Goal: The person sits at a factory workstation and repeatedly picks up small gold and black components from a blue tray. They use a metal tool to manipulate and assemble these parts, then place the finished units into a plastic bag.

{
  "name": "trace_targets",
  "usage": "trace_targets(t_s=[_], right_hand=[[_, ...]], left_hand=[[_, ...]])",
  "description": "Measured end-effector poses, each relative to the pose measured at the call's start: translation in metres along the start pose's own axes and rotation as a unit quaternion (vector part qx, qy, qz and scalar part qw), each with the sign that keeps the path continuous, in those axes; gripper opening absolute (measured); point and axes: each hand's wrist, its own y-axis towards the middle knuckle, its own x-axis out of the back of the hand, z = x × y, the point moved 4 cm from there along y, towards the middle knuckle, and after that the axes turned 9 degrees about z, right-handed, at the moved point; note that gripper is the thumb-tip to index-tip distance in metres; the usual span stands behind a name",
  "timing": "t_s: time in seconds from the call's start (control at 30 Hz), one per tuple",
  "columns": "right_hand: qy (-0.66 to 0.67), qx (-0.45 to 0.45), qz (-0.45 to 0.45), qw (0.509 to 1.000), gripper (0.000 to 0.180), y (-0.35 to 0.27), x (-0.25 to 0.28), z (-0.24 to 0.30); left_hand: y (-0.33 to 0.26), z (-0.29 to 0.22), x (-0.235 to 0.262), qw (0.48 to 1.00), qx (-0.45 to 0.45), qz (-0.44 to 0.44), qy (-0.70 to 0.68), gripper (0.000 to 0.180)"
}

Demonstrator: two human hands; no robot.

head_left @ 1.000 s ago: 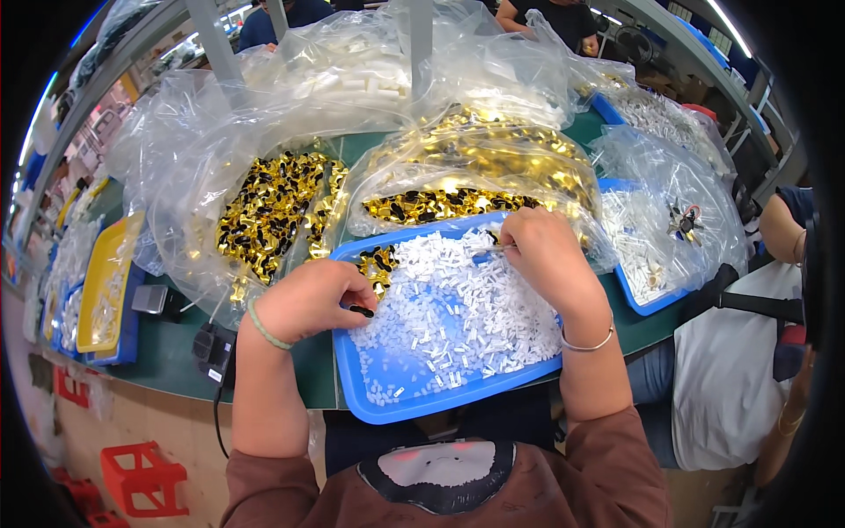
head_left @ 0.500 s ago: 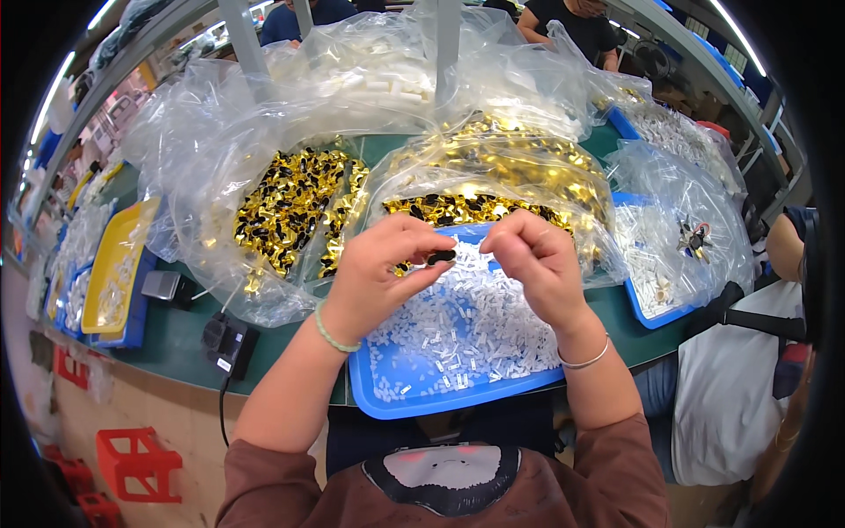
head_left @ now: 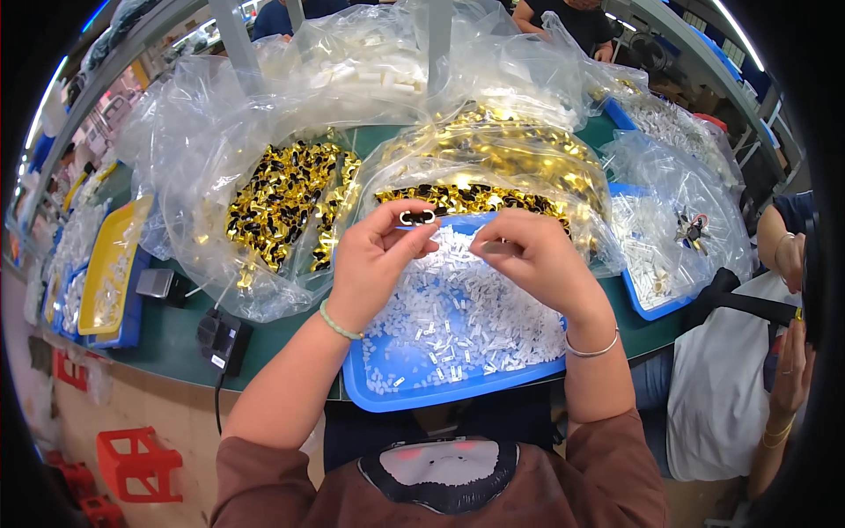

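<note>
Between thumb and fingertips, my left hand (head_left: pixel 374 255) holds up a small black clip piece (head_left: pixel 417 218) with pale, shiny curved ends. My right hand (head_left: pixel 537 255) is closed in a pinch just to the right, apart from that piece; what its fingertips hold, if anything, is hidden. Both hands are over a blue tray (head_left: pixel 377 406) heaped with small white plastic pieces (head_left: pixel 493 321). Behind the hands lies a clear plastic bag (head_left: pixel 528 158) full of gold-and-black parts. More gold-and-black parts (head_left: pixel 282 198) spill from an open bag on the left.
At left are a yellow tray (head_left: pixel 95 308) and a black adapter (head_left: pixel 222 339) with a cable. Another blue tray (head_left: pixel 656 314) of white pieces sits at right, near a co-worker's hands (head_left: pixel 792 264). Metal posts (head_left: pixel 439 44) rise at the back; a red stool (head_left: pixel 136 462) stands below left.
My left hand has moved up and left, turning the clip piece so its pale curved ends show. My right hand has turned fingertips-down and slightly left, still pinched.
</note>
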Motion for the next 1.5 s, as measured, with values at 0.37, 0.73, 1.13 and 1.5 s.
trace_targets(t_s=[0.37,0.73,1.13,1.5], right_hand=[[-0.114,-0.033,0.223,0.968,0.027,-0.005,-0.040,-0.006],[-0.150,0.003,0.182,0.972,0.019,-0.001,-0.055,-0.006],[0.072,-0.010,0.165,0.984,0.013,0.003,-0.049,0.000],[0.258,-0.040,-0.050,0.964,0.010,0.004,-0.032,-0.009]], left_hand=[[0.005,0.007,0.013,0.986,0.071,-0.017,-0.149,0.032],[0.006,0.009,0.011,0.952,0.121,0.019,-0.281,0.040],[0.004,0.006,0.012,0.984,0.074,0.004,-0.165,0.037],[-0.003,-0.004,0.000,0.998,-0.033,-0.019,0.055,0.017]])
